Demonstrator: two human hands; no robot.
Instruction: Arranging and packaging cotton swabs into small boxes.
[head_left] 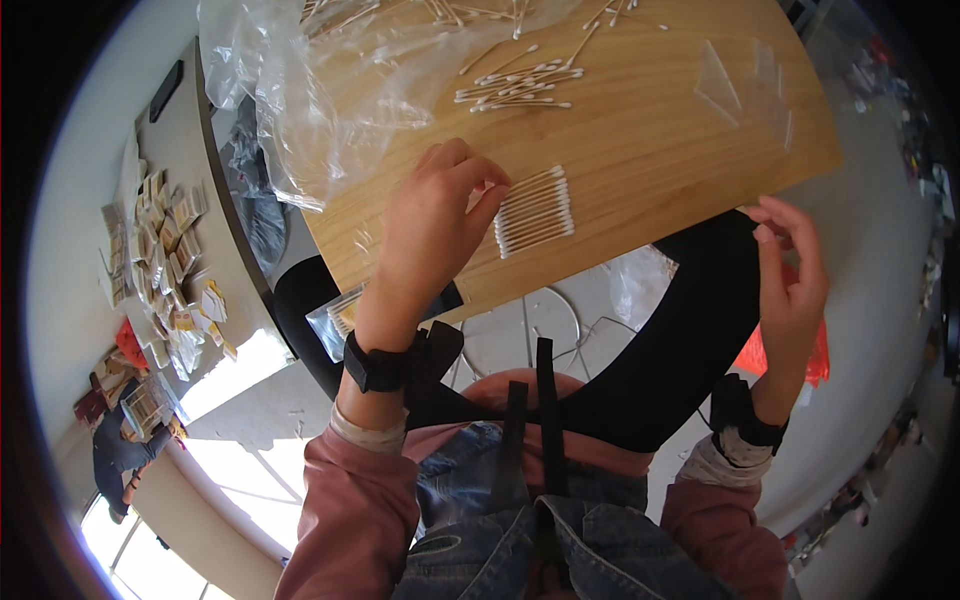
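Note:
A neat row of cotton swabs (535, 212) lies side by side on the wooden table, near its front edge. My left hand (435, 205) is over the row's upper left end, thumb and forefinger pinched at the end of a swab there; the fingers hide the ends of the upper swabs. Off the table's right front corner, above my knee, is my right hand (793, 262), with its fingers drawn together. A tiny pale bit shows at its fingertips, too small to name. Beyond the row lies a loose heap of cotton swabs (520, 86).
Clear plastic bags (330, 110) cover the table's (650, 130) far left, with more loose swabs behind. Thin clear plastic sleeves (718, 85) lie at the far right. Many small packs (165, 250) are piled on a side surface to the left. A person (120, 450) is at the lower left.

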